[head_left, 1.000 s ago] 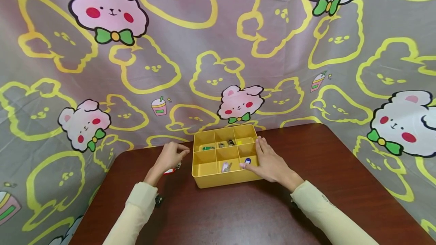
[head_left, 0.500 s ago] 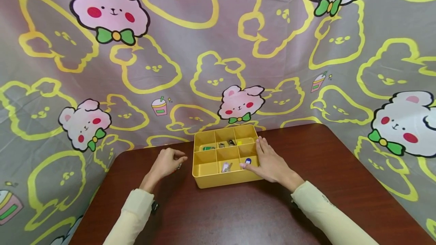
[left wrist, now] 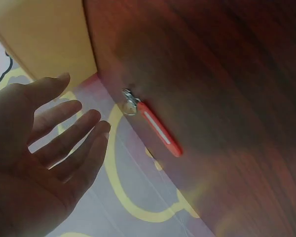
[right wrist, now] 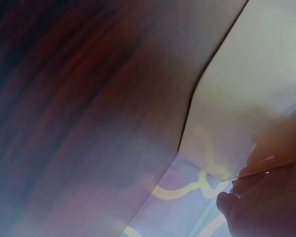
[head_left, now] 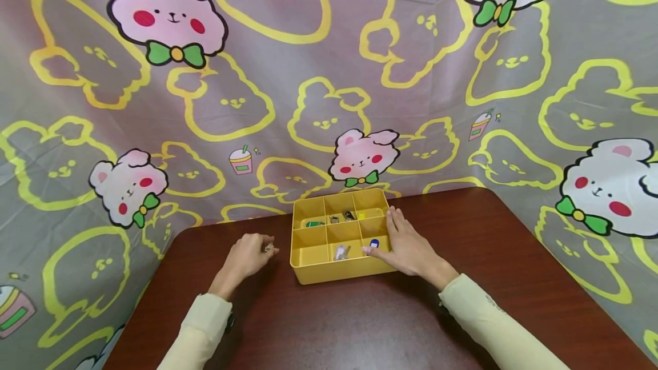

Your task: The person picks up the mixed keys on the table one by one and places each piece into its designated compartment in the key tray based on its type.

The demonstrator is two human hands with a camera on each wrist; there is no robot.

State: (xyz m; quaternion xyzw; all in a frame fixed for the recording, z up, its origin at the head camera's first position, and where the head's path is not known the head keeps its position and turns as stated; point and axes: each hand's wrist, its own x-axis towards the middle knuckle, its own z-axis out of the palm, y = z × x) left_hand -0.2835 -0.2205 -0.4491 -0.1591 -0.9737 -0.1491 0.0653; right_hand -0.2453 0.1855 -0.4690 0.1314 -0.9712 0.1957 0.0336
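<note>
My left hand (head_left: 248, 256) hovers over the table left of the box, fingers relaxed and bent. Under it lies a red key tag (left wrist: 160, 128) with a white label strip and a metal ring (left wrist: 130, 102). In the left wrist view the fingers are apart from the tag; in the head view the hand hides its red part. A yellow six-compartment box (head_left: 339, 270) stands at the middle. My right hand (head_left: 411, 247) rests on its right side, fingers straight along the wall and thumb over the front right compartment, beside a blue key tag (head_left: 374, 242).
Other tags lie in the box: a green one (head_left: 315, 224) back left, metal and dark pieces (head_left: 348, 216) back middle, a yellow one (head_left: 362, 216) back right, and a pale lilac one (head_left: 341, 253) front middle. A patterned curtain (head_left: 308, 107) hangs behind the brown table (head_left: 349, 324).
My left hand has moved slightly left and down, away from the box, its fingers now over the red key tag's ring. The right hand keeps its place on the box.
</note>
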